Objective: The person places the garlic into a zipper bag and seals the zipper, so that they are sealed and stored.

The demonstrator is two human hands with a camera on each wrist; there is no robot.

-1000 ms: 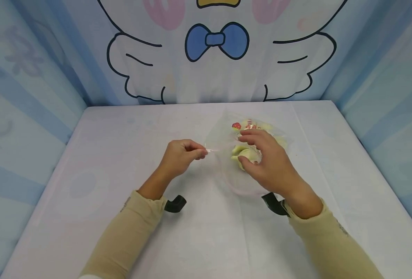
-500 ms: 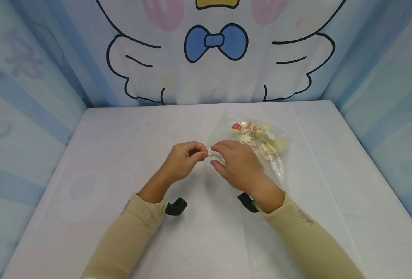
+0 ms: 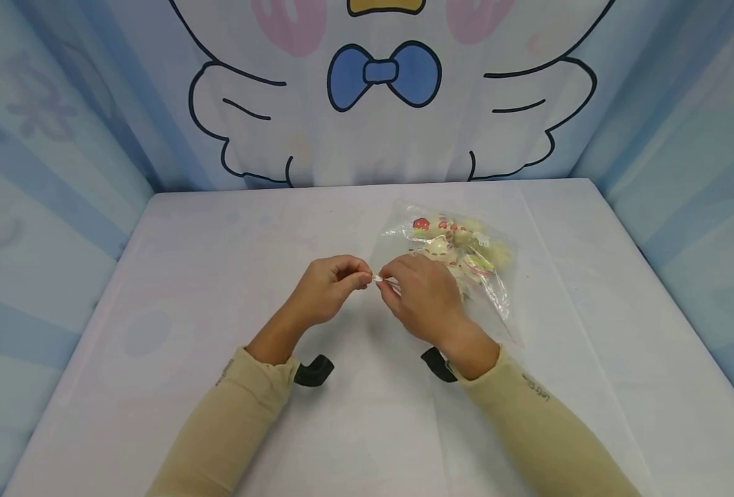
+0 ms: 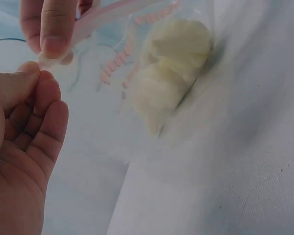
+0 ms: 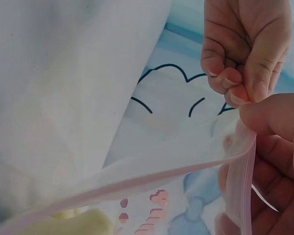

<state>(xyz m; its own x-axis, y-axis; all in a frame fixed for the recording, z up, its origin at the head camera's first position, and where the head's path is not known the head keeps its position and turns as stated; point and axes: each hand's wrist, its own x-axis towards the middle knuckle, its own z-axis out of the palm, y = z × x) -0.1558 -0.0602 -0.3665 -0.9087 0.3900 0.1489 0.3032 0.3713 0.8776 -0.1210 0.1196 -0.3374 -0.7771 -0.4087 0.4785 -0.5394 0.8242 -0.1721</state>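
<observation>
A clear zip bag point(image 3: 500, 300) with a pink seal strip point(image 5: 137, 183) lies tilted on the table, holding pale yellow soft-looking things point(image 4: 179, 46). Red and pink prints show on its clear film. My left hand point(image 3: 332, 288) pinches the corner at the bag's left end between thumb and forefinger. Right beside it, my right hand point(image 3: 425, 297) pinches the seal strip, thumb and fingertips nearly meeting the left ones. In the right wrist view the strip runs into the fingers point(image 5: 277, 117) of the right hand and folds downward there.
The bag rests on a white cloth-covered table point(image 3: 156, 414). Behind stands a curtain point(image 3: 385, 138) with a blue bow drawn on it, and pale blue curtains point(image 3: 38, 207) hang at both sides. Black straps point(image 3: 314, 371) show at the cuffs.
My right hand has moved left from over the bag to the left hand and now pinches the seal strip. The bag's mouth has drawn in; the left hand stays nearly in place.
</observation>
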